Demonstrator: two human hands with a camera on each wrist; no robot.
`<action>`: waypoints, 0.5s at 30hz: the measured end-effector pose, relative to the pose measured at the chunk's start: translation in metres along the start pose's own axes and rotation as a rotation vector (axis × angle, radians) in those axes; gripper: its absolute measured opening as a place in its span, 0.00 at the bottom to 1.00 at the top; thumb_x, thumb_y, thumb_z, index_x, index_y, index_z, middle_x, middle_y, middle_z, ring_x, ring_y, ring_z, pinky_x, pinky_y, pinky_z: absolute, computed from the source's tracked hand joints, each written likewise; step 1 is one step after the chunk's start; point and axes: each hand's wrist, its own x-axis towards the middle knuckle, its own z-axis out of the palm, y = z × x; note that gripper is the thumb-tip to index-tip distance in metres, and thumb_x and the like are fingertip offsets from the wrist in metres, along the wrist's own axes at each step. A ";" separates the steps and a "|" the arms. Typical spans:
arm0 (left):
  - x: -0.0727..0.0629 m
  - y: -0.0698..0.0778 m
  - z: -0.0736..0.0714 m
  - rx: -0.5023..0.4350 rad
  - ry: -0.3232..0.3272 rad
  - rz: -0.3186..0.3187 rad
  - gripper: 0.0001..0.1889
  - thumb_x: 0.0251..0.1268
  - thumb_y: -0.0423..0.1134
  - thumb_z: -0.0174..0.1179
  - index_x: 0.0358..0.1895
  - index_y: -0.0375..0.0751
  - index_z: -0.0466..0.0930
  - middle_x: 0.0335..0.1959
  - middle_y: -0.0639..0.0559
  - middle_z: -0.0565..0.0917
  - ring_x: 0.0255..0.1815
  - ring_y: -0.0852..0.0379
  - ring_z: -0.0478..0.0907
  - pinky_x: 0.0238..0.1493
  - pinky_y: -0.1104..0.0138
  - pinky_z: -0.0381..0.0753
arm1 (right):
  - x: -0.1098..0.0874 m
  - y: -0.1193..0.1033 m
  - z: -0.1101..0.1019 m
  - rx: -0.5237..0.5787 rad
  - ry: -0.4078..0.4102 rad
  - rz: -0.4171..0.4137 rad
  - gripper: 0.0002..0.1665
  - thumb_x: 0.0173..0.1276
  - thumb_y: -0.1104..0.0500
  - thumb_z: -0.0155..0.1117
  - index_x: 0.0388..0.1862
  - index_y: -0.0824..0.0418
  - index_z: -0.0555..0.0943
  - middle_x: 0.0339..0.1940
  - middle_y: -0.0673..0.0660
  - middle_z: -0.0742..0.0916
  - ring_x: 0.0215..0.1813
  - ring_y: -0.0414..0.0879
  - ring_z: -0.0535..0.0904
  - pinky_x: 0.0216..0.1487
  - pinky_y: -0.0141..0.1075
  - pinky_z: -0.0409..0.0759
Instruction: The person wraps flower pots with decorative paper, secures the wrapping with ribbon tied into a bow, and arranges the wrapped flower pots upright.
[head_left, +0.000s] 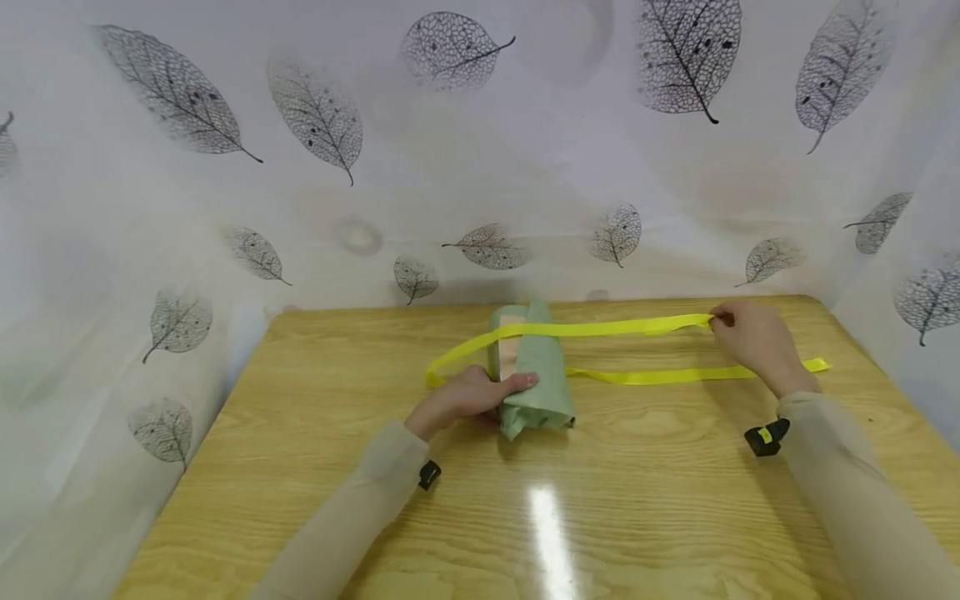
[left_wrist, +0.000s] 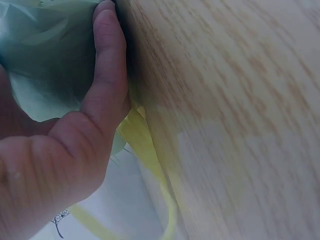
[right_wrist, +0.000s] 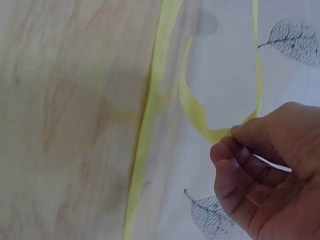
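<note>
A parcel in pale green wrapping paper point(head_left: 543, 367), with a pinkish strip along it, lies on the wooden table. My left hand point(head_left: 472, 393) grips its near left side, thumb on top and fingers low along the side by the tabletop. A yellow ribbon point(head_left: 615, 327) loops around the left of the parcel, one length crossing over its top. Over the right part of the table, my right hand point(head_left: 757, 340) pinches that upper length between thumb and fingertips; a short end curls past the pinch in the right wrist view point(right_wrist: 192, 110). The ribbon's other length stretches rightward along the table.
The wooden table point(head_left: 300, 500) reaches back to a pale curtain point(head_left: 525, 167) printed with dark leaf skeletons, which also hangs at both sides. Small black devices sit at both wrists. A bright light reflection lies on the near tabletop.
</note>
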 end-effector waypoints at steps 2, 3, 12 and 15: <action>0.000 0.000 0.000 0.005 0.004 0.008 0.39 0.59 0.77 0.58 0.43 0.39 0.84 0.38 0.49 0.87 0.38 0.58 0.85 0.41 0.66 0.84 | 0.000 0.009 -0.001 -0.013 0.006 0.030 0.21 0.76 0.62 0.51 0.56 0.78 0.80 0.51 0.78 0.84 0.45 0.69 0.83 0.41 0.59 0.82; 0.000 0.000 -0.001 0.000 0.003 0.010 0.39 0.59 0.77 0.58 0.44 0.38 0.84 0.38 0.49 0.87 0.38 0.57 0.85 0.41 0.66 0.84 | 0.000 0.013 -0.001 -0.022 0.007 0.040 0.20 0.75 0.63 0.52 0.55 0.78 0.81 0.50 0.78 0.85 0.43 0.68 0.83 0.39 0.57 0.82; 0.002 0.001 0.000 -0.066 -0.013 0.017 0.39 0.62 0.73 0.59 0.50 0.36 0.81 0.41 0.47 0.88 0.37 0.57 0.86 0.40 0.64 0.87 | -0.003 0.045 0.000 -0.048 -0.031 0.209 0.27 0.68 0.64 0.49 0.62 0.79 0.74 0.53 0.80 0.82 0.38 0.64 0.81 0.23 0.41 0.75; 0.001 0.000 0.000 -0.073 -0.018 0.016 0.39 0.62 0.73 0.59 0.50 0.35 0.81 0.41 0.47 0.88 0.37 0.57 0.87 0.41 0.64 0.87 | -0.005 0.041 -0.001 -0.034 -0.028 0.204 0.32 0.69 0.63 0.49 0.69 0.80 0.67 0.50 0.79 0.83 0.33 0.60 0.79 0.21 0.41 0.73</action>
